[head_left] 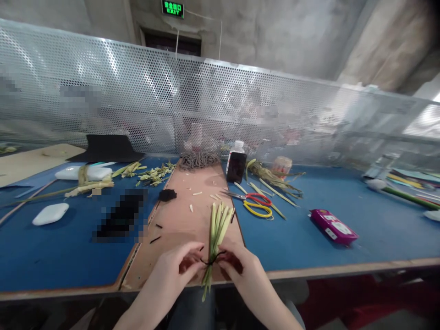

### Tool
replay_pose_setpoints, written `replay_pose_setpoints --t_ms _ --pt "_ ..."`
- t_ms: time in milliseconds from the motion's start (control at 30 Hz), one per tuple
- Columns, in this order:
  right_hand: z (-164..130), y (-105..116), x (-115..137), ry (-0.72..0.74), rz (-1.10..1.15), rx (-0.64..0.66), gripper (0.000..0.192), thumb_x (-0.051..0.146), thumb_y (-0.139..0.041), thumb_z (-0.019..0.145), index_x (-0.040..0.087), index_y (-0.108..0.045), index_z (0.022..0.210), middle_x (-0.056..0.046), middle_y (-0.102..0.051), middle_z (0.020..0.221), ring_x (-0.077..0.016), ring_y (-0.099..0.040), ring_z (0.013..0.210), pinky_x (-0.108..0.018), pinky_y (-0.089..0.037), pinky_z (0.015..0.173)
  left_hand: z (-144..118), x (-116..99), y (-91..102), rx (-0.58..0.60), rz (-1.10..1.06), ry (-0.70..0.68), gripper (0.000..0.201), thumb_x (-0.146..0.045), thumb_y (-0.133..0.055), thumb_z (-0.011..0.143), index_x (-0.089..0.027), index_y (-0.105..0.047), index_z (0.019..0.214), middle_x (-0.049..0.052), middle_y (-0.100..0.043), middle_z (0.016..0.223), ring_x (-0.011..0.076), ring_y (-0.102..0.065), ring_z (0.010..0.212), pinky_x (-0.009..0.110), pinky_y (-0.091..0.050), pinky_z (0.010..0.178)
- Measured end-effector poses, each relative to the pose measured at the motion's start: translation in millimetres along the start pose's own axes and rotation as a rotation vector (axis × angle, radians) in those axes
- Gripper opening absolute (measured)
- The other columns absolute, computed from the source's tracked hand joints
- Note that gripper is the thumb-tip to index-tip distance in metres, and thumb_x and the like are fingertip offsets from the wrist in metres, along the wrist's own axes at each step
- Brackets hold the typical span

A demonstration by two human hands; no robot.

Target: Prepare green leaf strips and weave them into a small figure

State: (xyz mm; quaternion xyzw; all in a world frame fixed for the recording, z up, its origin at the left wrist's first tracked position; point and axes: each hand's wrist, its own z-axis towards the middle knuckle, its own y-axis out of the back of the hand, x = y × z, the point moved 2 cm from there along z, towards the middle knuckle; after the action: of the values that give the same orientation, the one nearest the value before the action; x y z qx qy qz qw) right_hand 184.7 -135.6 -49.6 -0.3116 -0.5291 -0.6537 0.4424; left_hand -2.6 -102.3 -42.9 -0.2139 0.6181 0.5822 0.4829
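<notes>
A bundle of pale green leaf strips lies lengthwise on the brown board, its lower end past the table's front edge. A thin black tie wraps around the bundle. My left hand pinches the tie's left end, fingers closed on it. My right hand pinches the tie's right end and touches the bundle. Both hands sit at the table's near edge.
Red and yellow scissors lie right of the board on the blue mat. A dark bottle, a pile of black ties, leaf scraps, a magenta box and white soap-like blocks surround it. Perforated metal screen behind.
</notes>
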Motion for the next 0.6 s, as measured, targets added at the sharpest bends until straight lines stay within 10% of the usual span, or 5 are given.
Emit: replay_pose_setpoints --t_ms 200,600 --pt "3 -4 4 0.074 -0.027 -0.029 0.020 0.008 -0.055 0.077 0.018 -0.070 0.086 -0.005 -0.067 0.083 -0.0173 -0.063 0.080 -0.025 -0.049 0.071 -12 8 -2.5 -0.232 0.415 -0.265 0.042 -0.026 -0.057 0.082 -0.030 -0.051 0.124 0.002 -0.065 0.084 0.0189 -0.063 0.079 0.030 -0.052 0.073" --pt "6 -9 3 -0.009 0.100 0.001 0.009 0.014 -0.060 0.077 0.018 -0.068 0.082 -0.002 -0.069 0.079 -0.0163 -0.063 0.075 -0.024 -0.047 0.070 -8 -13 -8.4 -0.047 0.564 -0.239 0.016 -0.019 -0.054 0.085 -0.024 -0.070 0.082 0.000 -0.062 0.073 0.0150 -0.061 0.069 0.023 -0.046 0.063"
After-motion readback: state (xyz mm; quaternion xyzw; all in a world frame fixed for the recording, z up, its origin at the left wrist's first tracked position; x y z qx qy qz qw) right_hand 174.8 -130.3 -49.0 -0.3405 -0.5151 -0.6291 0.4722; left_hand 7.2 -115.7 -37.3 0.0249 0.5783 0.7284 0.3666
